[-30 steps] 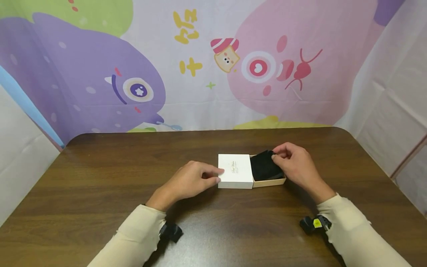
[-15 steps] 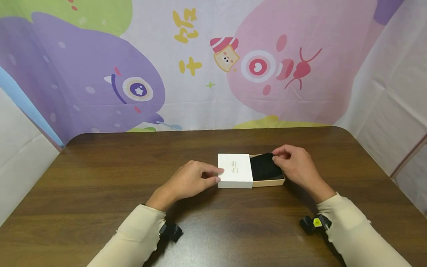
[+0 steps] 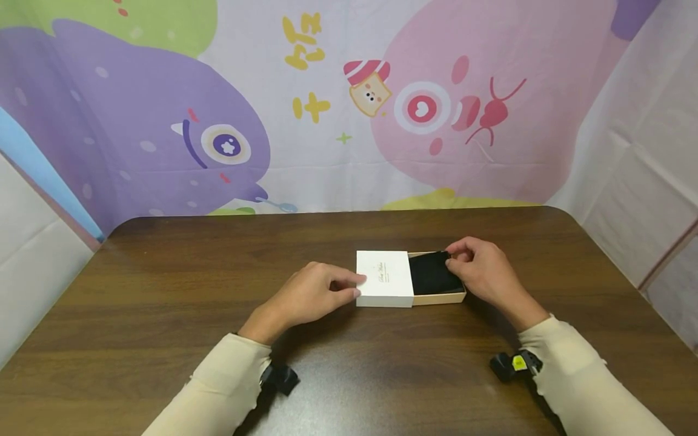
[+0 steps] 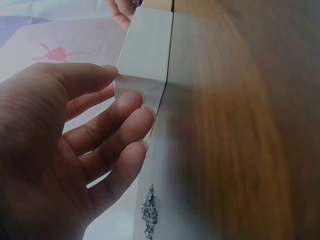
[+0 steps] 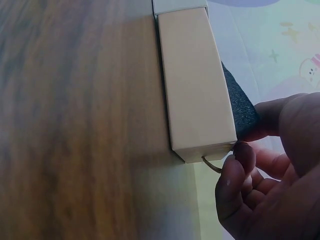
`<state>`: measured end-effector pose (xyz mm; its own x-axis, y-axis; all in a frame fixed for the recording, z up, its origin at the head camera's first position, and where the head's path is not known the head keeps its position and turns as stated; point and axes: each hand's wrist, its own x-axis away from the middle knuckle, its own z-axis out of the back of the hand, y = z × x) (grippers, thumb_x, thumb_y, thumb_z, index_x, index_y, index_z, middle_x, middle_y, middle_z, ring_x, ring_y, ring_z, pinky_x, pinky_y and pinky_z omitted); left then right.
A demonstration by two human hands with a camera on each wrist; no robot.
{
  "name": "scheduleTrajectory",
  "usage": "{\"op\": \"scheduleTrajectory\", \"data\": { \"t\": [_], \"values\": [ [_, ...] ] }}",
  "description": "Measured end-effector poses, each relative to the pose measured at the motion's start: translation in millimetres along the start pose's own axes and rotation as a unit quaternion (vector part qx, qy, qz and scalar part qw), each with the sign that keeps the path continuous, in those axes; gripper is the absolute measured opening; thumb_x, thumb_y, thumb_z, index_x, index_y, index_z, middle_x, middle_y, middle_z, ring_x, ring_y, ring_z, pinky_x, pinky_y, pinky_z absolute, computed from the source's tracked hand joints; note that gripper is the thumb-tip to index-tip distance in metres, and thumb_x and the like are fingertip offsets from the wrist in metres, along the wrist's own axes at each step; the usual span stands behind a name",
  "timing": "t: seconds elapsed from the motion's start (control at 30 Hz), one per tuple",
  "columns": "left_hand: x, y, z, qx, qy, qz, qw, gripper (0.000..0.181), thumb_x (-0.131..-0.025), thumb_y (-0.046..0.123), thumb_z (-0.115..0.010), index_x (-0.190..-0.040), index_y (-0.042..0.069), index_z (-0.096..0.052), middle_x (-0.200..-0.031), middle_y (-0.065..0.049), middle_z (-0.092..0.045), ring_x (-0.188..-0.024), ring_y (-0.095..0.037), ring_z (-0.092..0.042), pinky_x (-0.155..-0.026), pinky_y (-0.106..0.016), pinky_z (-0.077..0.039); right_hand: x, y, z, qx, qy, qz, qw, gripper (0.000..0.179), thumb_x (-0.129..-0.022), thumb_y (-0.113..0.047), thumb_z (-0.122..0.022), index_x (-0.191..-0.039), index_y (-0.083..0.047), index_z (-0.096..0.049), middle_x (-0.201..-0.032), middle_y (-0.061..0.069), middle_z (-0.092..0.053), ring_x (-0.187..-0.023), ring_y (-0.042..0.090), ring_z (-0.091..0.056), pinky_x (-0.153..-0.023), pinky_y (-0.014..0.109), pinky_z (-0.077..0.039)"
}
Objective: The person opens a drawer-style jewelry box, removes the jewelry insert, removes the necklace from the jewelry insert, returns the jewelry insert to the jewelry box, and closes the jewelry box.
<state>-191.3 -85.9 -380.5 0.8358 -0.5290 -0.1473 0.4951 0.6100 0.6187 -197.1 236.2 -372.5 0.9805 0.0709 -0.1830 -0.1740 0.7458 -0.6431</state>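
A: List the nearest items first.

B: Two cream sleeves [image 3: 218, 381] enter from the bottom over a brown wood-grain tabletop [image 3: 382, 375]. A small black wrist unit [image 3: 282, 379] is fitted at each cuff; the one on the right arm bears a yellow label [image 3: 518, 364].

A: State of the left hand [image 3: 302, 293]?

B: Thumb and fingers curl about the left end of a white cover [image 3: 392, 281] and hold it. Fine lettering [image 3: 382, 273] is printed on the cover's top face.

A: State of the right hand [image 3: 482, 272]?

B: It pinches the outer corner of a black cloth pouch [image 3: 433, 274].

A: Location of the pouch?

B: In a cream tray [image 3: 438, 299] projecting from the cover's right side. In the right wrist view, part of the pouch stands above the tray wall. A thin cord [image 5: 211, 165] runs from the tray's end to the fingers; whether they hold it cannot be determined.

A: Far side?

B: A printed backdrop [image 3: 311, 151] behind the tabletop: purple figure [image 3: 163, 121] left, pink figure [image 3: 463, 115] right, yellow characters [image 3: 305, 42] between.
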Motion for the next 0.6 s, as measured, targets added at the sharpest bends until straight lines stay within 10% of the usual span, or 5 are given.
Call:
{"op": "scheduleTrajectory", "data": {
  "t": [0.6],
  "values": [
    [-0.6,-0.2,-0.4,-0.001,0.003,0.006,1.0,0.024,-0.092,0.026,-0.074,-0.116,0.024,-0.077,-0.1,0.015,-0.073,-0.086,-0.002,-0.063,-0.078,-0.03,-0.051,-0.9,1.3,-0.2,-0.013,-0.033,-0.028,0.999,0.034,-0.091,-0.013,-0.069,-0.12,0.003,-0.061,-0.076,0.007,-0.056,-0.059,0.019,-0.05,-0.055,0.034,-0.041]
  ]
}}
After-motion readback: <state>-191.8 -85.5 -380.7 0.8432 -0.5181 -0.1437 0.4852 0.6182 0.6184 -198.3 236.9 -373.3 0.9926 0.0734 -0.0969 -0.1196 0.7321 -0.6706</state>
